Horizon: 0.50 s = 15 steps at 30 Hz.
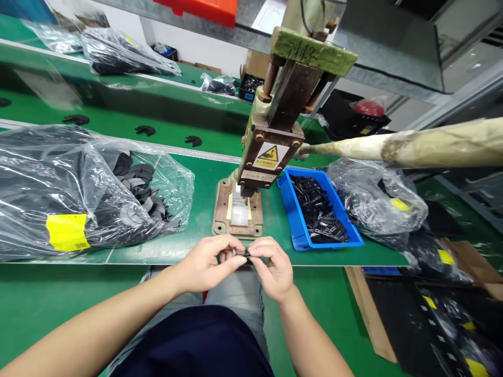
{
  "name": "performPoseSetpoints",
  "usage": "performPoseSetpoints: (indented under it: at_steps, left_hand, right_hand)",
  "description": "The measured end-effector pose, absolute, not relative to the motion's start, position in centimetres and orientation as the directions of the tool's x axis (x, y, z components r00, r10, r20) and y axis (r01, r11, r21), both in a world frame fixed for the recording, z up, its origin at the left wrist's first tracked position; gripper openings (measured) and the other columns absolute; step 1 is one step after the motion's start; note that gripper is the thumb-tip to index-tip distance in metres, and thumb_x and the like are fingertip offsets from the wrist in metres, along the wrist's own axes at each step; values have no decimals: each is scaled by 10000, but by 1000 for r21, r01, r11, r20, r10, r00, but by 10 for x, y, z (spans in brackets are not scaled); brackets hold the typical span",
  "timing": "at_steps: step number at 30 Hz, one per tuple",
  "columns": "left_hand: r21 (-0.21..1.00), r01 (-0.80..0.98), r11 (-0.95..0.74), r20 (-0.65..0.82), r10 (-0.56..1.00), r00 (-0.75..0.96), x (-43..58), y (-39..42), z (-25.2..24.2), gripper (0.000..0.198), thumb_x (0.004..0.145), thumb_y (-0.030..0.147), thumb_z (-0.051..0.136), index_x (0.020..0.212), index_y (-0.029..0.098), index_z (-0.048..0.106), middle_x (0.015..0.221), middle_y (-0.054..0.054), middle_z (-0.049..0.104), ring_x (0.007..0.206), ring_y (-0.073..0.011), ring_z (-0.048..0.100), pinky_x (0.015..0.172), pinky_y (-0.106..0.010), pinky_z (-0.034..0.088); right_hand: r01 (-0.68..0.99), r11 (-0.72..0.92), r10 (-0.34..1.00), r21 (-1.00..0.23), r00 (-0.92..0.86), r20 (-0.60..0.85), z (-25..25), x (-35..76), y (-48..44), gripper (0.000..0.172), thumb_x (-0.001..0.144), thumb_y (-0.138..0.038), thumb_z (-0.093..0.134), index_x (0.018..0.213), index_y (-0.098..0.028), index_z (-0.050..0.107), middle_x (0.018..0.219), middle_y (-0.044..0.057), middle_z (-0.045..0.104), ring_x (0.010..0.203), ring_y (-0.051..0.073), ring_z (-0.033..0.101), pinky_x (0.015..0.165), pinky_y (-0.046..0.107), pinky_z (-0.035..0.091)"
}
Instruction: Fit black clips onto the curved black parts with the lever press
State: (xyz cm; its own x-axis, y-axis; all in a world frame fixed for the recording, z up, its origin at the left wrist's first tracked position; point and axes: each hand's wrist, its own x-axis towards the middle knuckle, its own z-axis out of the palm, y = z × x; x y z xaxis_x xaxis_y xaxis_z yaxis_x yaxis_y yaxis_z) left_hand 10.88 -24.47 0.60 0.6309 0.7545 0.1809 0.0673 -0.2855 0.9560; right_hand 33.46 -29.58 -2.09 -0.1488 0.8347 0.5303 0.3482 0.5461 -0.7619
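Though central, black piece (247, 255) indistinct.

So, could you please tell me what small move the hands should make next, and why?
I'd probably move the small black part forward to the metal plate under the press: the left hand and right hand both pinch it, and the plate lies just ahead.

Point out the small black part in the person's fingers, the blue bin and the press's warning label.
Small black part (247, 255): head view, on its visible middle between the fingertips.
Blue bin (291, 214): head view, on its left side wall.
Warning label (269, 156): head view, near its middle.
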Motion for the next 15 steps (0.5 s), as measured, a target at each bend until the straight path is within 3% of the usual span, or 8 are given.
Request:
performPoseSetpoints:
  at_steps: [4, 7, 11, 13, 15]
  left_hand:
    - [971, -30, 236, -135, 652, 746, 112, -239, 1, 293, 963, 431, 720, 909, 173, 594, 737, 14, 603, 650, -100, 545, 636, -239, 467]
    - [911, -111, 398, -145, 560, 815, 113, -231, -7, 375, 863, 422, 838, 955, 185, 561, 752, 30, 597, 634, -91, 550, 628, -237, 476]
    - [976, -103, 192, -69, 722, 689, 109, -205, -14, 416, 891, 429, 798, 1188, 200, 619, 846, 5, 654, 711, -127, 632, 699, -274, 528]
    - [1000, -3, -16, 15, 834, 551, 107, -183, -16, 327, 925, 449, 743, 1113, 193, 664, 872, -20, 698, 765, -156, 669, 743, -292, 543]
    - [959, 170, -226, 131, 888, 440, 108, -159, -18, 251, 948, 446, 697, 993, 199, 692, 895, -31, 733, 793, -174, 682, 772, -306, 548]
  right_hand:
    - [356, 630, 776, -690, -300, 555, -14, 333, -290, 401, 891, -32, 644, 1202, -286, 663, 1100, 48, 750, 1036, 189, 697, 907, 425, 598]
    - [394, 631, 775, -669, -364, 517, -3, 337, -287, 431, 903, -77, 656, 1278, -290, 641, 1185, 64, 743, 1104, 202, 694, 956, 439, 599]
    - [534, 539, 825, -652, -179, 536, 25, 361, -274, 319, 921, -154, 666, 1217, -268, 686, 1183, 81, 728, 1149, 221, 682, 1009, 444, 586]
    - [560, 513, 768, -651, 38, 639, 51, 377, -259, 220, 922, -191, 676, 1132, -245, 714, 1121, 78, 720, 1103, 216, 691, 1008, 437, 583]
    - [521, 569, 623, -636, 231, 747, 85, 388, -243, 188, 910, -259, 708, 1093, -221, 720, 1075, 74, 707, 1025, 206, 710, 974, 426, 593]
